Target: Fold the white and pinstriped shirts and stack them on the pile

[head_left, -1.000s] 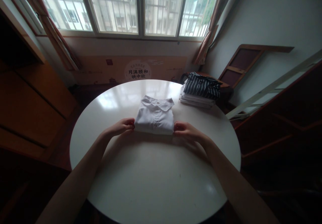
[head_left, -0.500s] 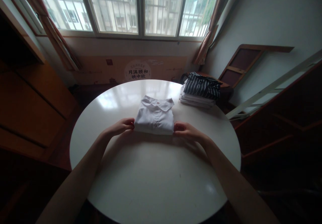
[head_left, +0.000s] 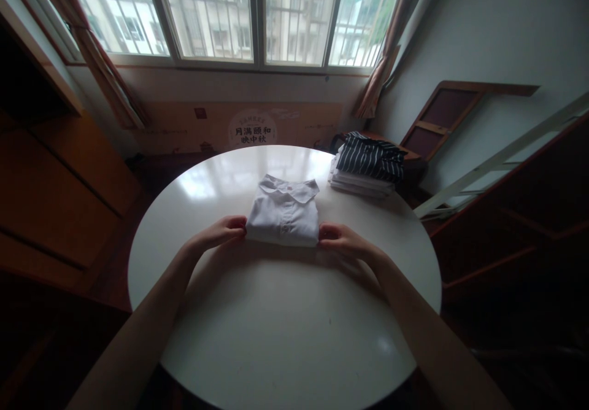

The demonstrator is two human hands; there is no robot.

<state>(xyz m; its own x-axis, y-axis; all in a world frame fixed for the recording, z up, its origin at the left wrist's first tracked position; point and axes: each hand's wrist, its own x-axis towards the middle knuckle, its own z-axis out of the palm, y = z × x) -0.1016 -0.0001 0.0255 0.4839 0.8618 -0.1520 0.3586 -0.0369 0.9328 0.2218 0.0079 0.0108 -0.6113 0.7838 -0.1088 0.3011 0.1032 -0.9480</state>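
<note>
A folded white collared shirt (head_left: pixel 284 213) lies near the middle of a round white table (head_left: pixel 276 318), collar pointing away from me. My left hand (head_left: pixel 219 232) pinches the shirt's near left corner. My right hand (head_left: pixel 339 239) pinches its near right corner. Both hands rest low on the tabletop, fingers curled onto the fabric edge.
A stack of folded clothes (head_left: pixel 365 166) with a dark striped shirt on top sits at the table's far right edge. Behind are a barred window (head_left: pixel 239 14), curtains, and a cardboard box (head_left: pixel 248 127) with printed characters. Wooden furniture stands on both sides.
</note>
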